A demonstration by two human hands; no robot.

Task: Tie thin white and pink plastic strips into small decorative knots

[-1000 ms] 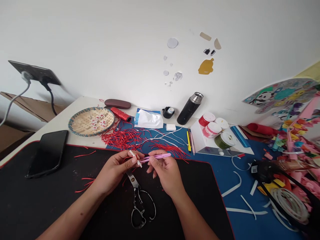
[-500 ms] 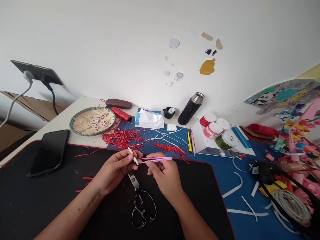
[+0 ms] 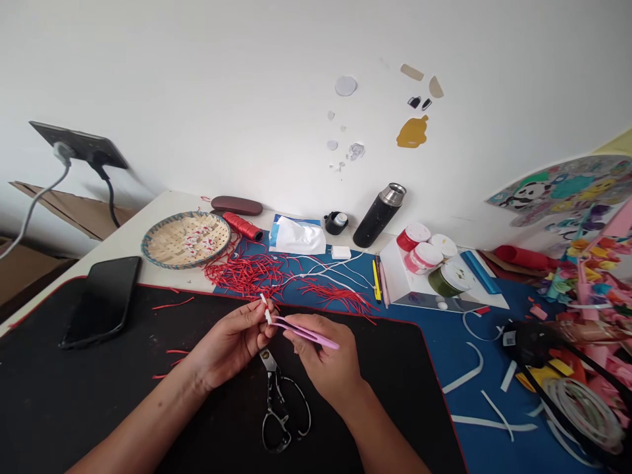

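Note:
Pinched in my left hand (image 3: 236,342) is a small white strip (image 3: 266,309) with a bit of red cord about its middle. My right hand (image 3: 326,359) grips pink tweezers (image 3: 311,334), their tips at the lower end of the white strip. Whether the tips are closed on it is too small to tell. Below my hands, scissors (image 3: 276,415) with black-and-silver handles lie on the black mat (image 3: 207,434). Just beyond my fingers spreads a heap of cut red cords (image 3: 241,271).
At the back left stand a woven basket (image 3: 162,240) with small red-and-white pieces and a red cord spool (image 3: 243,227). A phone (image 3: 101,299) lies left. Behind are a black flask (image 3: 378,217) and paint jars (image 3: 423,257). White strips (image 3: 464,378) and coiled material (image 3: 577,408) lie right.
The tweezers have tilted, their back end swinging down toward me while the tips stay at the strip. The white strip now stands more upright. My head view has shifted slightly left.

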